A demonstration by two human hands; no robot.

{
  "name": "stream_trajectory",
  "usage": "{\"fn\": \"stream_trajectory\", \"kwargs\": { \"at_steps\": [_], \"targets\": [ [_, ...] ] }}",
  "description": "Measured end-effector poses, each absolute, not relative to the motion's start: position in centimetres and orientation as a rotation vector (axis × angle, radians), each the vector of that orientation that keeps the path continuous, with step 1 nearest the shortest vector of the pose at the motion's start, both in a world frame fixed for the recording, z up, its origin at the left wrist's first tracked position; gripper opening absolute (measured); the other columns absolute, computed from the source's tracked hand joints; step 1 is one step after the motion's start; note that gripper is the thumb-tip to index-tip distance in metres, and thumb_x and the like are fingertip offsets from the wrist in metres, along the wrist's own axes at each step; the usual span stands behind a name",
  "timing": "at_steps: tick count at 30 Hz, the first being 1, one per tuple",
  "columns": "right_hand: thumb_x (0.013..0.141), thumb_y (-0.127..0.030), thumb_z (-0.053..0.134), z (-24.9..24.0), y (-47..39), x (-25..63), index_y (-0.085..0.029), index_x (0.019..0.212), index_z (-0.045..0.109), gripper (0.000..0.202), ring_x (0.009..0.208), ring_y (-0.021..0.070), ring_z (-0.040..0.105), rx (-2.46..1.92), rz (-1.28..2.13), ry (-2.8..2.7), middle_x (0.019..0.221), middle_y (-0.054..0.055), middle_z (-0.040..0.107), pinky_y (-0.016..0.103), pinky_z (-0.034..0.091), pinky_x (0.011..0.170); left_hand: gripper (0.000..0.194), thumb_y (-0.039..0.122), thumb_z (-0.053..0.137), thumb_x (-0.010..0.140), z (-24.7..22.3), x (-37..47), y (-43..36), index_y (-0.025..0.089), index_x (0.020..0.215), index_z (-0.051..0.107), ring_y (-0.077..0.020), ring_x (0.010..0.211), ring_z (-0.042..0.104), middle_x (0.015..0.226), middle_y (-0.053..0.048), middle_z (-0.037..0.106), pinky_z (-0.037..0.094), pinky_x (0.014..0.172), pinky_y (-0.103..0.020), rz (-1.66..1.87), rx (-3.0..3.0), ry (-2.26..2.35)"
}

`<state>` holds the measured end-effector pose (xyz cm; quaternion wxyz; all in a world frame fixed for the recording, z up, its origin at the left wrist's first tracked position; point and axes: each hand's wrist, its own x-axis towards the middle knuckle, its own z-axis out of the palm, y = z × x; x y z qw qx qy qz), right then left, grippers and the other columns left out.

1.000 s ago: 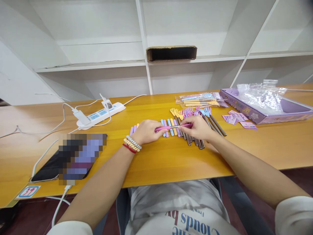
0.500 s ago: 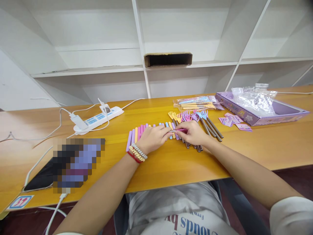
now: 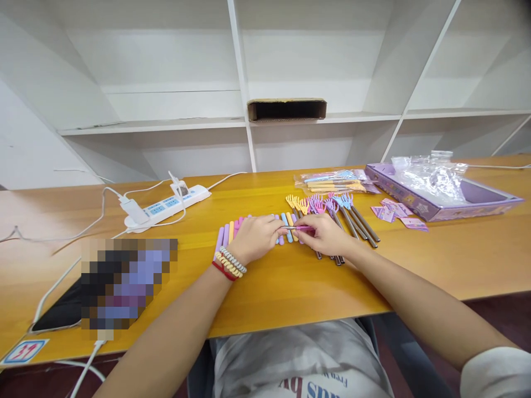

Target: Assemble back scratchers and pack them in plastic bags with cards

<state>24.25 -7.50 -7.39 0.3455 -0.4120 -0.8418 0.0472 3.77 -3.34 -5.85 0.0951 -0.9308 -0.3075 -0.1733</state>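
Note:
Between my fingertips lies a thin metal rod (image 3: 289,227) with a pink end (image 3: 305,228), probably a back scratcher; its head is hidden. My left hand (image 3: 255,237) is closed on the rod's left end. The pink end sits in the closed fingers of my right hand (image 3: 327,233). Under and beside my left hand is a row of pastel tubes (image 3: 224,236) in purple, yellow, pink and blue. Around my right hand lie several back scratchers with metal rods (image 3: 360,220) and small claw heads (image 3: 343,200) in yellow, pink, purple and blue.
Bagged back scratchers (image 3: 334,181) lie behind. To the right are printed cards (image 3: 390,212) and a purple box (image 3: 477,211) with clear plastic bags (image 3: 433,179). On the left are a power strip (image 3: 170,205), cables and a dark device (image 3: 62,304), partly pixelated. White shelves (image 3: 166,126) rise behind the table.
The view has tilted slightly, so the table sits lower. Both hands keep hold of the rod, with a little more of its metal showing between them.

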Motion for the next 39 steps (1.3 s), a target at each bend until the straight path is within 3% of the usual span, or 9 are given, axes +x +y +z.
{"fn": "stream_trajectory", "kwargs": {
  "at_steps": [9, 14, 16, 21, 29, 39],
  "targets": [
    [0.082, -0.022, 0.054, -7.8, -7.7, 24.5, -0.015, 0.093, 0.063, 0.015, 0.064, 0.0128, 0.056, -1.077, 0.107, -2.157, 0.074, 0.004, 0.065, 0.025, 0.042, 0.063, 0.035, 0.041, 0.035, 0.094, -6.4, 3.6, -3.3, 0.02, 0.088, 0.063, -0.015, 0.073, 0.056, 0.079, -0.003, 0.063, 0.034, 0.067, -0.029, -0.605, -2.724, -0.898],
    [0.084, -0.022, 0.053, -8.1, -8.3, 24.9, -0.016, 0.099, 0.061, 0.018, 0.066, 0.0142, 0.057, -1.079, 0.176, -2.192, 0.078, 0.006, 0.064, 0.027, 0.044, 0.063, 0.041, 0.053, 0.044, 0.086, -6.7, 2.9, -3.3, 0.019, 0.072, 0.061, -0.0152, 0.07, 0.055, 0.072, -0.003, 0.06, 0.034, 0.063, -0.029, -0.748, -2.695, -0.981],
    [0.084, -0.02, 0.052, -8.2, -8.4, 25.0, -0.016, 0.1, 0.06, 0.018, 0.066, 0.0145, 0.057, -1.063, 0.193, -2.197, 0.078, 0.006, 0.064, 0.027, 0.044, 0.062, 0.037, 0.05, 0.045, 0.088, -6.8, 2.8, -3.4, 0.019, 0.076, 0.062, -0.0146, 0.069, 0.054, 0.072, -0.002, 0.059, 0.035, 0.062, -0.03, -0.745, -2.777, -0.949],
    [0.083, -0.015, 0.052, -8.0, -8.1, 25.5, -0.019, 0.1, 0.059, 0.019, 0.06, 0.0138, 0.056, -1.079, 0.215, -2.177, 0.072, 0.004, 0.063, 0.027, 0.043, 0.056, 0.024, 0.031, 0.046, 0.09, -6.8, 2.9, -3.6, 0.025, 0.108, 0.06, -0.0143, 0.067, 0.053, 0.075, -0.002, 0.059, 0.038, 0.059, -0.03, -0.719, -2.875, -0.884],
    [0.081, -0.017, 0.056, -7.8, -6.8, 26.5, -0.021, 0.094, 0.06, 0.014, 0.067, 0.0164, 0.061, -1.087, 0.059, -2.235, 0.074, 0.005, 0.066, 0.032, 0.047, 0.064, 0.022, 0.027, 0.044, 0.089, -7.7, 3.0, -3.3, 0.028, 0.104, 0.061, -0.0147, 0.059, 0.053, 0.071, -0.002, 0.058, 0.04, 0.054, -0.03, -0.885, -2.907, -0.982],
    [0.089, -0.021, 0.048, -8.6, -7.2, 25.5, -0.02, 0.101, 0.061, 0.017, 0.064, 0.0148, 0.057, -1.238, 0.26, -2.241, 0.073, 0.003, 0.062, 0.029, 0.04, 0.059, 0.02, 0.024, 0.044, 0.088, -8.3, 2.2, -2.4, 0.027, 0.096, 0.062, -0.0175, 0.068, 0.058, 0.077, -0.003, 0.063, 0.046, 0.061, -0.032, -0.877, -3.048, -1.07]
  ]
}}
